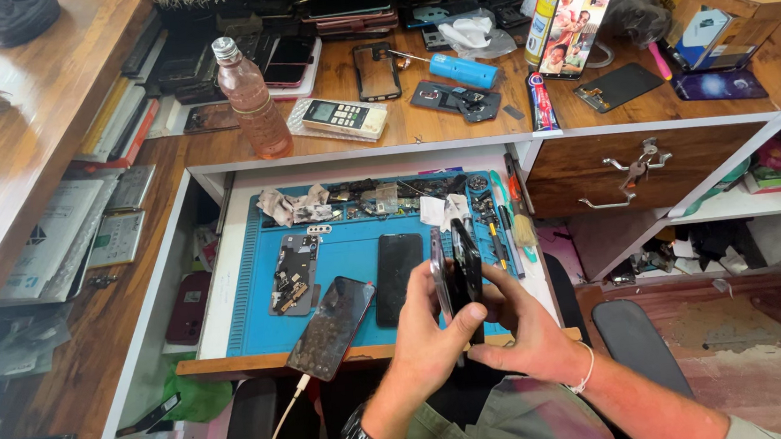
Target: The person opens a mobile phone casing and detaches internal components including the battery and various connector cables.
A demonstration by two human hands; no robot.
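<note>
Both of my hands hold one opened smartphone upright over the front edge of a pull-out tray. My left hand (431, 336), with a black wristwatch, grips the grey frame half (438, 272). My right hand (525, 330), with a white wristband, holds the black screen half (467, 260), which is parted from the frame like a book. On the blue work mat (356, 251) lie a black phone (399, 275), an opened phone body showing its circuit board (293, 273), and a dark phone with a white cable (332, 326) jutting over the tray's front edge.
At the mat's back edge lie crumpled tissues (293, 204), small parts, and tools (501, 229) on the right. The wooden desk above carries a pink bottle (251, 104), a remote control (344, 116), a blue cylinder (462, 70), a propped lit phone (576, 26) and stacks of phones. A wooden drawer (631, 170) is on the right.
</note>
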